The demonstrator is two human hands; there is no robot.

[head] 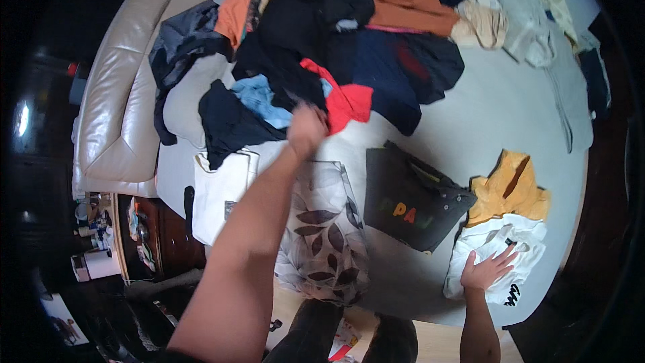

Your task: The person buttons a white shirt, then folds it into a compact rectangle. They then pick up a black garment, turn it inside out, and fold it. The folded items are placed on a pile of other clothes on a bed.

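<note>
My left hand (pixel 307 123) reaches to the near edge of the clothes pile, and it looks blurred. Black cloth (pixel 302 25) and a red garment (pixel 347 106) meet at its fingers; whether it grips either is hidden. Light blue cloth (pixel 259 98) lies just left of it. My right hand (pixel 488 268) rests with fingers spread on a folded white shirt (pixel 524 242) with black print. A mustard-yellow garment (pixel 509 186) touches that shirt's far side. Between my hands lie a folded dark garment with colourful letters (pixel 393 201) and a folded leaf-patterned fabric (pixel 322 232).
A folded white garment (pixel 214 201) lies left of my forearm. The mixed clothes, including a rust-orange piece (pixel 413 7), spread across the far side of the bed (pixel 494 101). Pale grey clothing (pixel 569 85) lies at right. A padded leather headrest (pixel 131 80) borders the left.
</note>
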